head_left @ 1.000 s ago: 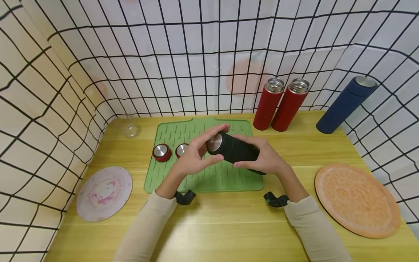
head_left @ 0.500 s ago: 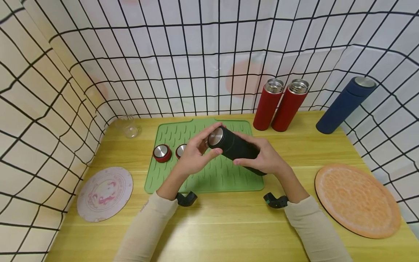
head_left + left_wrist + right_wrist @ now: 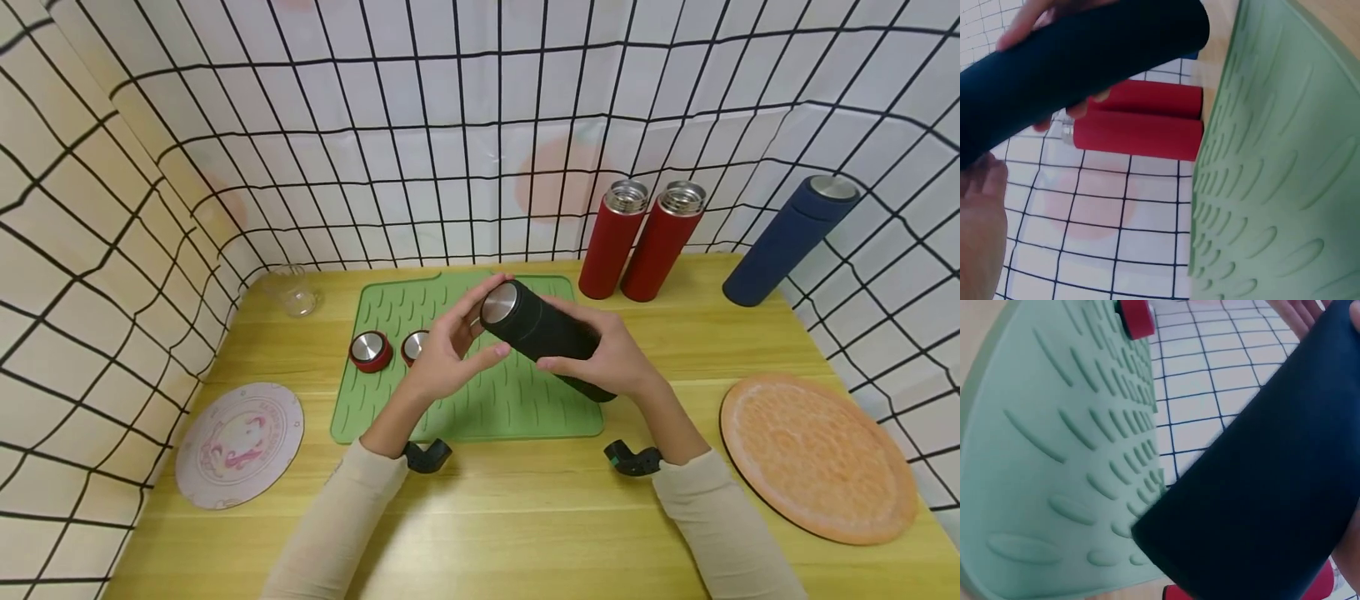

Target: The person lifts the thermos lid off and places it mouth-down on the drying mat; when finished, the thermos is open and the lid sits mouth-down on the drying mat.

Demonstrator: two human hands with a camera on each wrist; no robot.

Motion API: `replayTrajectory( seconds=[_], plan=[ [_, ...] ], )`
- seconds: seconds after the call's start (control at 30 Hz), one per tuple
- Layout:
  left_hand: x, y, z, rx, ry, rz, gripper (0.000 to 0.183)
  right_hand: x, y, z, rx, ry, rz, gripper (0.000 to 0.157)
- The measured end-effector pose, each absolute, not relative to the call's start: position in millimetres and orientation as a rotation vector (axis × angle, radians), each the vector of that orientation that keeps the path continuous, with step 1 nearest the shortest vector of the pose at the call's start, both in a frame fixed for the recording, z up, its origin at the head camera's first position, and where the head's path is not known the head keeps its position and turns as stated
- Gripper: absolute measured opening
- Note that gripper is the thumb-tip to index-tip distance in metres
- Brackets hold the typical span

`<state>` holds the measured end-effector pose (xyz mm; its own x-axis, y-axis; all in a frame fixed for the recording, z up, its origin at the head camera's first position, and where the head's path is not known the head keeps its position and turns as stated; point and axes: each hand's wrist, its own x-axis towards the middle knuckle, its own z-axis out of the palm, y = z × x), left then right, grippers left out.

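A black thermos point(image 3: 551, 337) with a silver-topped lid point(image 3: 501, 302) is held tilted above a green ridged mat point(image 3: 495, 408), its lid end up and to the left. My right hand point(image 3: 611, 354) grips its body, thumb on the near side and fingers behind. Around the lid end my left hand point(image 3: 453, 342) is spread, fingers on the far side and thumb just below the lid; firm contact is unclear. The left wrist view shows my left fingers point(image 3: 985, 178) by the thermos's upper end. In the right wrist view the thermos base point(image 3: 1166, 550) points down over the mat.
Two red lids point(image 3: 371, 351) sit on the mat, one partly behind my left hand. Lidless red thermoses point(image 3: 613, 242) and a blue thermos point(image 3: 787, 242) stand behind. A glass cup point(image 3: 295, 292), pink-white round mat point(image 3: 240, 444) and orange round mat point(image 3: 817, 458) lie around.
The lid end of the black thermos has risen, making it steeper. My left thumb came up against the lid, then ended slightly below it. My right hand keeps its grip.
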<state>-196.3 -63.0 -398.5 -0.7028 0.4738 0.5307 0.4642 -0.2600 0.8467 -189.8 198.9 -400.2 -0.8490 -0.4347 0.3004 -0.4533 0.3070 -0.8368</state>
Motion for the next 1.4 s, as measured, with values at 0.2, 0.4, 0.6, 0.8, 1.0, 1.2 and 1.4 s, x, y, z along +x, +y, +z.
replayTrajectory(
  seconds=[0.2, 0.4, 0.6, 0.8, 1.0, 1.2, 1.4],
  plan=[
    [-198, -67, -399, 1.294, 1.815, 2.139, 0.073, -191, 204, -398, 0.967, -2.524, 1.657, 0.076],
    [-197, -65, -400, 1.178, 1.863, 2.202, 0.072, -191, 201, -400, 0.949, -2.527, 1.614, 0.078],
    [-192, -60, -400, 0.771, 2.166, 2.255, 0.068, -188, 194, -400, 0.817, -2.542, 1.425, 0.080],
    [-195, -62, -402, 0.898, 2.109, 2.225, 0.086, -188, 190, -401, 0.829, -2.525, 1.357, 0.080],
    [-200, -66, -401, 1.300, 1.676, 2.181, 0.081, -188, 194, -401, 0.875, -2.515, 1.492, 0.081],
    [-199, -67, -402, 1.130, 1.773, 2.271, 0.079, -187, 193, -399, 0.880, -2.526, 1.497, 0.081],
    [-197, -64, -404, 0.801, 2.078, 2.245, 0.086, -187, 189, -401, 0.847, -2.541, 1.370, 0.080]
  ],
)
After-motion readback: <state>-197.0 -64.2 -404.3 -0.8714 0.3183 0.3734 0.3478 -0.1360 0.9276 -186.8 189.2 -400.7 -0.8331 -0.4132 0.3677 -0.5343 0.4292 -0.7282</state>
